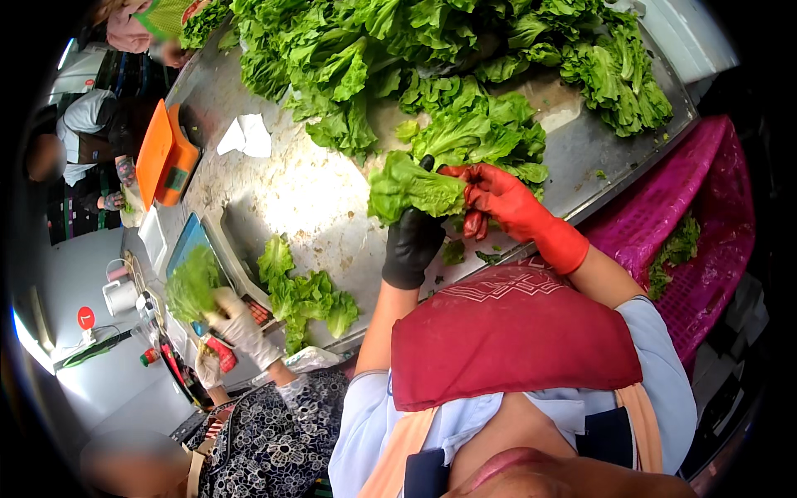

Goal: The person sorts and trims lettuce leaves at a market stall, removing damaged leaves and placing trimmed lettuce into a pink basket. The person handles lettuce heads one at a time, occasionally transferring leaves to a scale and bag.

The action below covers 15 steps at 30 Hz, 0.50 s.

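My left hand (413,241), in a black glove, is closed around a head of lettuce (415,189) just above the table's near edge. The leafy end of this lettuce points left, its stem end right. At that stem end my right hand (502,203), in a long red rubber glove, has its fingers curled and pinched together against the lettuce. Whether a small tool is hidden in those red fingers I cannot make out. Right behind my hands lie more lettuce heads (473,133), and small leaf scraps (453,251) are beneath them.
A large lettuce pile (357,50) covers the far side of the metal table (274,187). Trimmed lettuce (303,295) lies at left, beside a co-worker's gloved hand (241,328) holding lettuce over a blue tray (187,241). An orange scale (170,158) stands farther left; a magenta basket (706,207) is right.
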{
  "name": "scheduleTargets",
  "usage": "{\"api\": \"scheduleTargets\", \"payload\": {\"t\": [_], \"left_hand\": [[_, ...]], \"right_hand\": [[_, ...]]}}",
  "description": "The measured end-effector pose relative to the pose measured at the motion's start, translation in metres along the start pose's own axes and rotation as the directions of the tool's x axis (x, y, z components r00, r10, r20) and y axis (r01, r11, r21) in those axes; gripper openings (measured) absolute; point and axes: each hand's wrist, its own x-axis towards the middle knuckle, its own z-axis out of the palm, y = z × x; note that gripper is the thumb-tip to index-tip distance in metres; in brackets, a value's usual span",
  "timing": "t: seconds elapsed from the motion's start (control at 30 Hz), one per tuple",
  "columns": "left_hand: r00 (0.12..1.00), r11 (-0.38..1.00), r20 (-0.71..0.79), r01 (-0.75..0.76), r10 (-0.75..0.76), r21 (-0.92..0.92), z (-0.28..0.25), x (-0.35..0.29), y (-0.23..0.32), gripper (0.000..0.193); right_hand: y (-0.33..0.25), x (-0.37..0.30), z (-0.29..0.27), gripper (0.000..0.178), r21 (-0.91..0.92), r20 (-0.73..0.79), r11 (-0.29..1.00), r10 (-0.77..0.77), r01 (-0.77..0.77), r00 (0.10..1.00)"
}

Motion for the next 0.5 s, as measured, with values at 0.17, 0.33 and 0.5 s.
{"api": "scheduleTargets", "payload": {"t": [0.17,0.33,0.5], "left_hand": [[0.995,0.902,-0.090,0.002,0.041,0.431,0.002,-0.004,0.002,0.072],[0.985,0.931,-0.132,-0.151,0.113,-0.331,-0.001,-0.009,-0.013,0.064],[0.979,0.993,-0.166,-0.117,0.117,0.011,-0.039,-0.005,-0.030,0.039]], "right_hand": [[0.008,0.000,-0.007,0.040,-0.233,-0.023,0.971,0.054,-0.058,0.998],[0.008,0.001,-0.018,0.035,0.037,-0.020,0.984,0.173,-0.172,0.985],[0.036,0.016,-0.027,0.025,0.452,-0.257,0.869,-0.086,0.199,0.963]]}}
